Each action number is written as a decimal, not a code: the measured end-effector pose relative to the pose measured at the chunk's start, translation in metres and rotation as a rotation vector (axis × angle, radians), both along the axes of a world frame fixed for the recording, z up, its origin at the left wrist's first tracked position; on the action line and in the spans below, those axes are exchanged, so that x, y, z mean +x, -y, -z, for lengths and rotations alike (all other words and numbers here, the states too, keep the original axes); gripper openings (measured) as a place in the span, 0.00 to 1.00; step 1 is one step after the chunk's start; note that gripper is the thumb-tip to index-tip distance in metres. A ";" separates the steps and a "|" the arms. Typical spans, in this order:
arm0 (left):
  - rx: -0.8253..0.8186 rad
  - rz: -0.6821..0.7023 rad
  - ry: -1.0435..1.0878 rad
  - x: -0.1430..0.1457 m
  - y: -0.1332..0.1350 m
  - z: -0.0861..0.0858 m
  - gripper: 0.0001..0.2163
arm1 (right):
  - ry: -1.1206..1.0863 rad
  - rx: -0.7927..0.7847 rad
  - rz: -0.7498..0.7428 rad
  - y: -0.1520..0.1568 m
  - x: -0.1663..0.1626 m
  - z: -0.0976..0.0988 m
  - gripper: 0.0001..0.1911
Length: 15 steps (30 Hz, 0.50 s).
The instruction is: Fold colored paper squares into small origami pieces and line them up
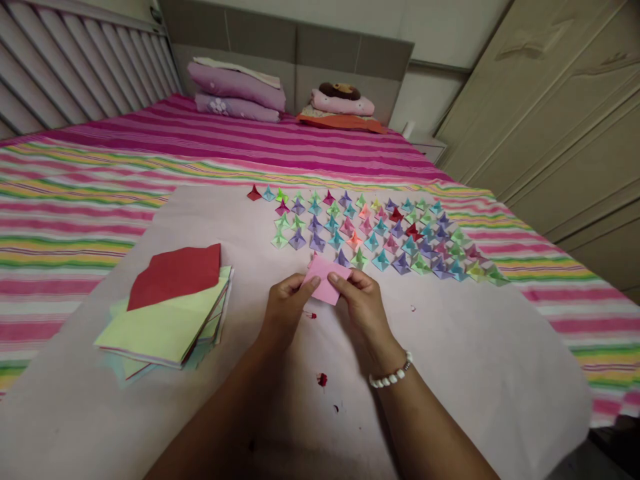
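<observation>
Between my two hands a small pink square of paper [327, 283] is held up, turned so that one corner points toward me. My left hand [289, 303] pinches its left side, thumb on top. On the right side, the thumb and fingers of my right hand [363, 300] grip the paper; a white bead bracelet circles that wrist. Whether the square is folded in layers I cannot tell. Just beyond the hands stand rows of small folded paper boats [382, 260] in many colours. Left of my hands lies a stack of coloured paper sheets [165, 320] with a red sheet [180, 273] on top.
A pale board [450, 387] bears everything and rests on a striped bedspread [40, 267]. Tiny dark red marks [322, 380] dot its near middle. Folded purple bedding [237, 87] and a pink pillow [343, 102] lie by the headboard. A wooden wardrobe [575, 133] stands at right.
</observation>
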<state>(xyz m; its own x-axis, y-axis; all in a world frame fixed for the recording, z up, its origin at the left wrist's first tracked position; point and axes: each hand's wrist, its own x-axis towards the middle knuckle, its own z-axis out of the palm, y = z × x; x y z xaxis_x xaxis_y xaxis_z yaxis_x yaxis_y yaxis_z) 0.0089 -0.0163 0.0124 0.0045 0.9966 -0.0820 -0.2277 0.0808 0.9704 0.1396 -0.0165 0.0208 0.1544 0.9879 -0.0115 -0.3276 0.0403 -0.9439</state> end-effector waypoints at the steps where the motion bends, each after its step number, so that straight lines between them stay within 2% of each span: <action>1: 0.003 0.001 -0.017 0.000 0.000 -0.001 0.11 | -0.015 0.000 0.028 -0.001 0.001 0.001 0.10; 5: 0.041 0.001 -0.067 -0.001 0.000 -0.002 0.11 | -0.072 -0.002 0.096 -0.002 0.003 0.002 0.10; 12: 0.051 0.022 -0.104 0.000 0.001 -0.002 0.12 | -0.056 -0.044 -0.006 0.001 -0.001 0.000 0.13; 15: 0.074 0.050 -0.139 0.000 0.001 -0.001 0.11 | -0.044 -0.047 0.071 0.000 0.000 0.001 0.12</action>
<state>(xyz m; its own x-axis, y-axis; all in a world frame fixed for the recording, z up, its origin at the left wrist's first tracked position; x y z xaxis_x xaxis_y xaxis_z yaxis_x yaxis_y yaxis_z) 0.0093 -0.0172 0.0131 0.0482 0.9988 -0.0119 -0.0887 0.0162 0.9959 0.1400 -0.0164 0.0200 0.2224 0.9727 -0.0657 -0.3667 0.0211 -0.9301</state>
